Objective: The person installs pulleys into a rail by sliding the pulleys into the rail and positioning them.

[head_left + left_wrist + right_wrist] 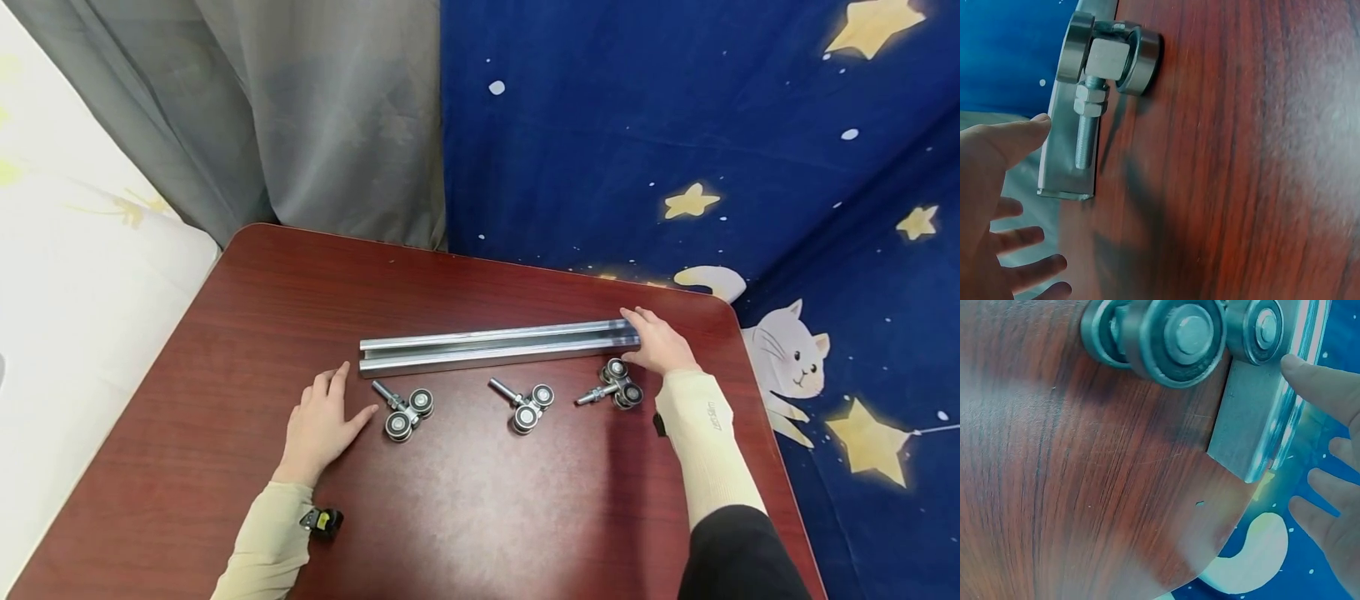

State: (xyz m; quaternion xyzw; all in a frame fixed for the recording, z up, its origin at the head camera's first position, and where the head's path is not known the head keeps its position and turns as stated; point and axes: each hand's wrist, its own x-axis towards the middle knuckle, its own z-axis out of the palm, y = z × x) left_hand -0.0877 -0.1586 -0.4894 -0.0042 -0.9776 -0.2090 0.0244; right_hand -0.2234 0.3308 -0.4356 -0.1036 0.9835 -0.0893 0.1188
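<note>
A silver metal channel rail (465, 360) with a slot along its top lies across the table. In front of it sit three roller trolleys, each with paired wheels and a threaded bolt: a left trolley (409, 413), a middle trolley (525, 410) and a right trolley (618, 387). My left hand (318, 425), fingers spread, is beside the rail's left end and the left trolley, holding nothing. Over the rail's right end reaches my right hand (662, 345), its fingers extended. In the right wrist view its thumb (1310, 378) is at the rail's edge; contact is unclear.
The reddish-brown wooden table (465, 500) has rounded far corners. Behind it hang a grey curtain (352, 125) and a blue star-patterned curtain (585, 150). A white surface (90, 275) lies along the left side. Small wrist cameras, one being the left camera (322, 522), sit on both sleeves.
</note>
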